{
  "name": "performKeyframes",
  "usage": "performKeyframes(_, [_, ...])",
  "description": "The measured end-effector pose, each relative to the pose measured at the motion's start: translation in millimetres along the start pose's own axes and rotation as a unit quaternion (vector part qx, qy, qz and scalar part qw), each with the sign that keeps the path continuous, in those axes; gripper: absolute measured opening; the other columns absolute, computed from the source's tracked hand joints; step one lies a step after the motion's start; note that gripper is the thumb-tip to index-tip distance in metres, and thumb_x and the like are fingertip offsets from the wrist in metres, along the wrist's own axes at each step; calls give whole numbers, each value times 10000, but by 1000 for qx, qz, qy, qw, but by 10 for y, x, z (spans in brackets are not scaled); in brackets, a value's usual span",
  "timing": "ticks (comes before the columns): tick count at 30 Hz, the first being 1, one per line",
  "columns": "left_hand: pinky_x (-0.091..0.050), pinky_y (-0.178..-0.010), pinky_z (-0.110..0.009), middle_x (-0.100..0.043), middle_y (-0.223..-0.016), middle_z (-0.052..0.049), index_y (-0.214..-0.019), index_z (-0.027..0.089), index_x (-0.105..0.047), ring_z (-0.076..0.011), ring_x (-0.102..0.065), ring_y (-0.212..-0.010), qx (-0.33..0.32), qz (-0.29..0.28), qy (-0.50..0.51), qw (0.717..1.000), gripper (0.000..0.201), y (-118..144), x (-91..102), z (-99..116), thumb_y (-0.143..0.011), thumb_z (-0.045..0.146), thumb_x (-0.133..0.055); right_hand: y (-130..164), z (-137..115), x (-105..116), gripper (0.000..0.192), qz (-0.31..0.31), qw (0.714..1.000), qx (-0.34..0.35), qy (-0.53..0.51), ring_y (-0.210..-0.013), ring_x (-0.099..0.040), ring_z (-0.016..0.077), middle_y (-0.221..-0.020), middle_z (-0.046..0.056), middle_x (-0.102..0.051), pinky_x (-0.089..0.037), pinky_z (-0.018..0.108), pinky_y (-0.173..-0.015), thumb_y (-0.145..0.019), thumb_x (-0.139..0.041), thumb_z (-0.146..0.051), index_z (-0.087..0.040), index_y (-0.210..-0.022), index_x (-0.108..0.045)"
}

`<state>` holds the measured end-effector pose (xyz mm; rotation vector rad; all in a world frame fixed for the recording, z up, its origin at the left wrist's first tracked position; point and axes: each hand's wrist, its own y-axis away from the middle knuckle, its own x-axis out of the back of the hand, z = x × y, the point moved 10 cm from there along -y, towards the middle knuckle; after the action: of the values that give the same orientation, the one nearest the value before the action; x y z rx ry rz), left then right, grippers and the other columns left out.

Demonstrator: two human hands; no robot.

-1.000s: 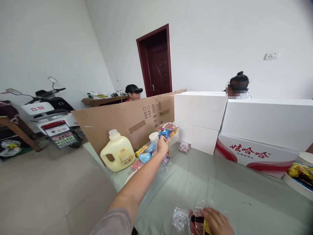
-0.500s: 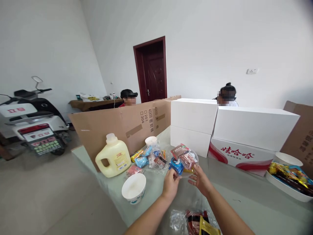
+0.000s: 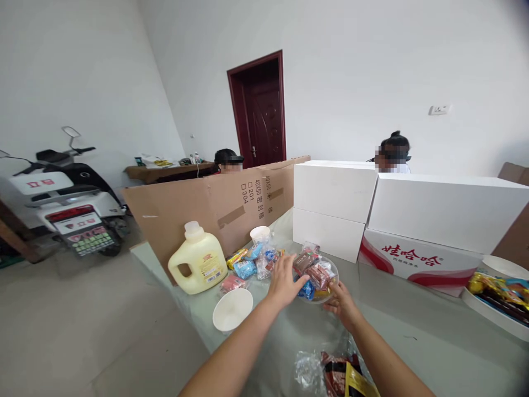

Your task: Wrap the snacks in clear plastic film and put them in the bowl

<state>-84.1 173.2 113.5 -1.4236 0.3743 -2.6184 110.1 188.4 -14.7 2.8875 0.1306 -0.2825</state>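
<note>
A clear plastic bowl heaped with small snack packets, red-brown and blue, is in front of me. My right hand grips its right edge, fingers under the rim and thumb at the side. At the bowl's left, my left hand has its fingers stretched forward and thumb apart, close to the blue packet; whether it touches anything I cannot tell. Beyond that hand lies a loose pile of wrapped snacks, partly hidden by it. Near my left forearm stands a white bowl.
A pale yellow jug stands at the left edge by a cardboard panel. White boxes form a wall ahead, with two people behind. More packets lie near me; a white dish of snacks sits far right.
My left hand has let go of the blue packet, opened and shifted slightly left and up. My right hand has closed more on the bowl's edge. The view has turned slightly left.
</note>
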Motion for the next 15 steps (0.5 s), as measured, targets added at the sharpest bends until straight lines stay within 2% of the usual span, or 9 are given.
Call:
performKeyframes(2, [-165,-1121,-575,-91,-1592,-101,-1465,304,-272,-442,-30,-1434,-22,-81,-28,996,1000,-199,-127,146,-632,607,-737,-16,-12,-21,894,7,1000,8,-2,-922,-669,282,-1130,113,-662,-524,413,-760,-673,-624,-702,-243,-1387,-345])
performKeyframes(3, [-149,-1112,-608,10,-1602,-83,-1480,333,-230,-477,35,-1421,-28,-133,-35,990,1115,-267,-236,193,-554,632,-775,-25,-12,-25,914,13,1000,12,-2,-917,-669,283,-1127,115,-661,-526,416,-752,-672,-632,-696,-245,-1403,-321])
performKeyframes(5, [-182,-1098,-619,89,-1599,-71,-1489,370,-188,-515,11,-1405,-44,-218,-40,974,1225,-334,-434,260,-469,646,-808,-40,-10,-19,959,25,999,21,-1,-922,-664,293,-1132,122,-652,-529,420,-736,-661,-645,-692,-243,-1425,-282])
performKeyframes(7, [-248,-1089,-588,58,-1600,-69,-1480,388,-217,-512,-110,-1398,-69,-252,-40,964,1215,-352,-533,303,-454,637,-818,-44,-15,-8,991,33,999,36,5,-943,-655,301,-1144,125,-638,-533,417,-726,-652,-652,-688,-236,-1439,-255])
performKeyframes(10, [-310,-1081,-528,-77,-1590,-70,-1430,373,-349,-464,-278,-1365,-98,-244,-37,964,1113,-346,-517,293,-455,595,-837,-31,-38,-16,1001,37,997,57,25,-968,-641,295,-1130,115,-623,-540,399,-718,-666,-648,-664,-223,-1458,-224])
performKeyframes(13, [-318,-1097,-469,-204,-1559,-82,-1387,320,-427,-408,-324,-1363,-118,-242,-37,962,1043,-325,-448,243,-460,547,-849,-29,-93,-83,996,34,995,74,62,-955,-633,290,-1112,107,-611,-543,389,-694,-662,-667,-627,-221,-1465,-241])
performKeyframes(15, [-326,-1096,-446,-289,-1524,-109,-1414,286,-388,-385,-355,-1352,-125,-249,-43,959,1107,-335,-405,204,-440,519,-860,-47,-159,-149,991,28,992,86,91,-966,-623,296,-1139,109,-604,-543,391,-696,-634,-702,-596,-224,-1454,-288])
